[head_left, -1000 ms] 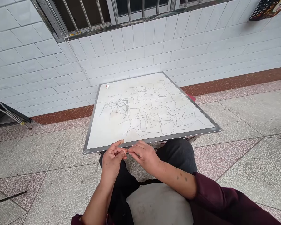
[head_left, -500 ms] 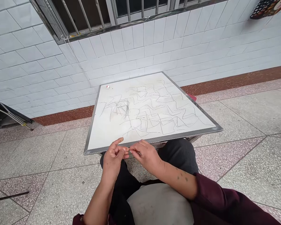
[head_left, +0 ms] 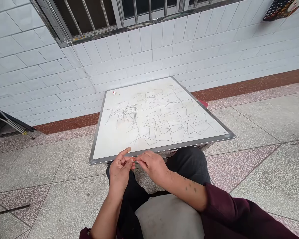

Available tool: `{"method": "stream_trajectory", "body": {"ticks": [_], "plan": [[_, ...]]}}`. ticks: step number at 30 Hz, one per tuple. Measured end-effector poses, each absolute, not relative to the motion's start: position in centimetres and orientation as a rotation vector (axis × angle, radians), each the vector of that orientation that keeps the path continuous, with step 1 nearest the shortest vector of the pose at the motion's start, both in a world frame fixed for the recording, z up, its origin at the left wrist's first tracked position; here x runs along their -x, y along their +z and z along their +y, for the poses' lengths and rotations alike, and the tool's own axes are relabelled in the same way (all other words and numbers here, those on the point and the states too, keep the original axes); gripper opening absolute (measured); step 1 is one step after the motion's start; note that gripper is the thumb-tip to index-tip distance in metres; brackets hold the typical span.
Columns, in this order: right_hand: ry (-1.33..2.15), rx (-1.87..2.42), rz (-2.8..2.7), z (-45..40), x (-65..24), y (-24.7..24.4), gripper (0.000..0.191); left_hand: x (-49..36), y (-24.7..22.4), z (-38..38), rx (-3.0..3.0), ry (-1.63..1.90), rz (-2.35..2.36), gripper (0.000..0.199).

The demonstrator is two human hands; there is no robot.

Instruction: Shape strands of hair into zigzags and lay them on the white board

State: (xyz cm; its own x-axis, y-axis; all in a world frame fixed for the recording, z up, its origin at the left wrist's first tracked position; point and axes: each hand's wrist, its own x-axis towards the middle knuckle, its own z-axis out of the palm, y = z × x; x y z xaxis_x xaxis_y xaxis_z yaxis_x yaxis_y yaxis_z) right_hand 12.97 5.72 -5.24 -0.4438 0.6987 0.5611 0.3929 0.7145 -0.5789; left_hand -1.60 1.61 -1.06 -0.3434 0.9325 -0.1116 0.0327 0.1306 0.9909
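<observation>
My left hand [head_left: 120,168] and my right hand [head_left: 152,165] meet at the fingertips just over the near edge of a white-topped table [head_left: 107,142]. Thumb and forefinger of each are pinched together, while another left finger points up and away. Whatever lies between the fingertips is too small to make out. Many thin dark strands [head_left: 161,124], bent in zigzags, lie spread over the tabletop, and a denser tangle of strands [head_left: 129,113] sits left of the middle.
A small red-and-white object [head_left: 114,93] rests at the table's far left corner. Behind stands a white tiled wall [head_left: 139,56] with a barred window [head_left: 139,13]. Something red [head_left: 203,103] shows past the table's right edge. My knees [head_left: 189,164] are under the near edge.
My right hand has shifted slightly left, and its fingertips now press closer against the left ones. The strands on the table look the same.
</observation>
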Motion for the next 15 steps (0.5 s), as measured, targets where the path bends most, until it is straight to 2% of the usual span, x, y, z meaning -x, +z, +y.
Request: {"method": "stream_trajectory", "body": {"ticks": [8,12,15], "plan": [[0.561,0.870,-1.688,7.1,-17.6,-2.3,0.023,4.0,1.1,2.0,-0.984,1.314,1.620,0.068],[1.185,0.875,-1.533,7.4,-18.3,-3.6,0.037,4.7,2.0,2.8,-1.038,1.299,1.640,0.066],[1.627,0.777,-1.475,7.0,-17.7,-4.9,0.040,4.6,2.7,3.2,-1.084,1.289,1.654,0.064]]}}
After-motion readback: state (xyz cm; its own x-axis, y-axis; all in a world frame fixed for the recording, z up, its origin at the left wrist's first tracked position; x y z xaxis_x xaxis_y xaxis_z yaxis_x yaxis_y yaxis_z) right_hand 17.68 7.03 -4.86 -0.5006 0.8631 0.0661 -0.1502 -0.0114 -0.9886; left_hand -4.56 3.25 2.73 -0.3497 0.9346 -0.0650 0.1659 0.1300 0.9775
